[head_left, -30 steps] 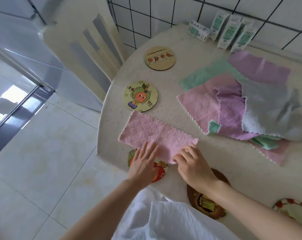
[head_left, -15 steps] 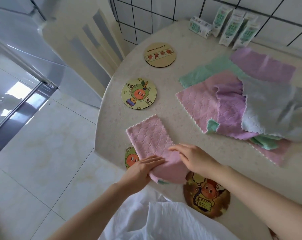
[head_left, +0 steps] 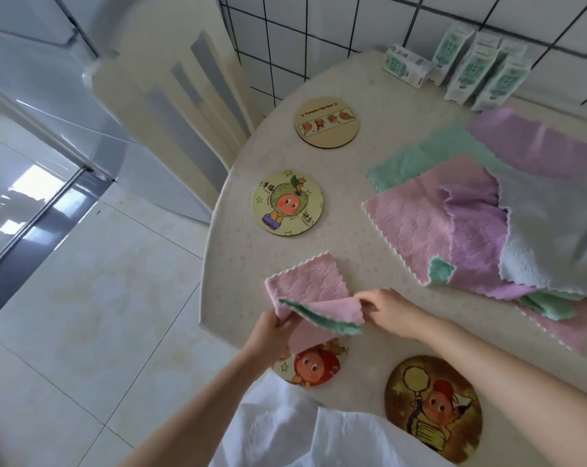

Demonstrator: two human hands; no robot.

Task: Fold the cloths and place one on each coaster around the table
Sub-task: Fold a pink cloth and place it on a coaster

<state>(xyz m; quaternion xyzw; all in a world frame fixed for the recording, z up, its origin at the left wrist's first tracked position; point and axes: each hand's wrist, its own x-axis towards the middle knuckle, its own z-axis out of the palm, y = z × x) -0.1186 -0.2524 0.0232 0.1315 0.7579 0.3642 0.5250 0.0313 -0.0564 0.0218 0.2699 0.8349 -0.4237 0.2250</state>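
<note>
A pink cloth [head_left: 307, 284] with a green underside lies near the table's front edge, its near half lifted off the table. My left hand [head_left: 268, 335] pinches its left corner and my right hand [head_left: 391, 310] pinches its right corner. Below the lifted flap sits a red-character coaster [head_left: 314, 367], partly covered by cloth. A brown coaster [head_left: 431, 407] lies to the right, a green-character coaster [head_left: 287, 203] farther back, and a tan wooden coaster [head_left: 327, 122] beyond it. A heap of unfolded cloths [head_left: 480, 224], pink, purple, green and grey, fills the right side.
The round cream table [head_left: 349, 261] ends at a curved edge on the left, with tiled floor below. A cream chair [head_left: 181, 106] stands at the back left. Several small green-and-white cartons [head_left: 470, 70] line the tiled wall at the back.
The cloth was a long strip flat under both hands, then got folded shorter. Now both hands have lifted its near edge, showing the green underside, and the red coaster is uncovered more.
</note>
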